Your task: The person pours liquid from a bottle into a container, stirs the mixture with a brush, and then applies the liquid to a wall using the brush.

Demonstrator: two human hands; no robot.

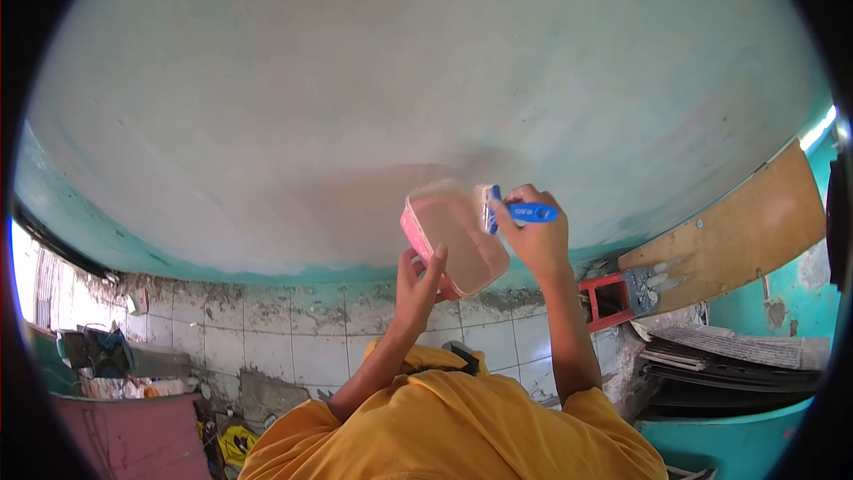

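Observation:
My left hand [421, 280] grips the near left side of a pink plastic tub [411, 229], its thumb over the rim. Greyish-pink paint [458, 236] fills much of the tub, which is tilted toward me. In my right hand [538, 236] is a paintbrush [531, 212] with a blue handle, fingers closed around it. Its pale, paint-coated bristles point left, at the tub's right rim. Just beyond both hands rises a wall [373, 80] with a whitish, patchy coat and turquoise showing along its lower edge.
White tiles [267, 307] with crumbled debris run below the wall. To the right are a red frame-like object [609, 300], a leaning wooden board [737, 231] and stacked sheets [729, 347] over a turquoise container [737, 440]. A pink container [133, 436] stands at lower left.

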